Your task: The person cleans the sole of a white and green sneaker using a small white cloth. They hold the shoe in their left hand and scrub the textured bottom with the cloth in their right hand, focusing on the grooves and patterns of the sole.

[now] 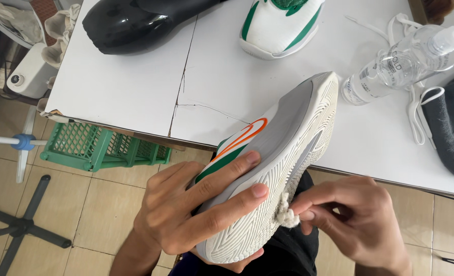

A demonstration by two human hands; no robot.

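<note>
My left hand (186, 209) clamps the light, stiff sneaker (268, 168) by its side, sole up; my right hand (349, 220) pinches a soft cloth wad (287, 214) against the sole.

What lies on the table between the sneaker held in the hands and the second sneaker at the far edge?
Head view: only bare white table between the held sneaker and the second sneaker.

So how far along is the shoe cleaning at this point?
Midway, at a guess. The left hand holds a white sneaker sole-up while the right hand presses a small cloth wad against the sole edge. The second sneaker waits on the table by the clear bottle; the loose laces are not yet threaded.
</note>
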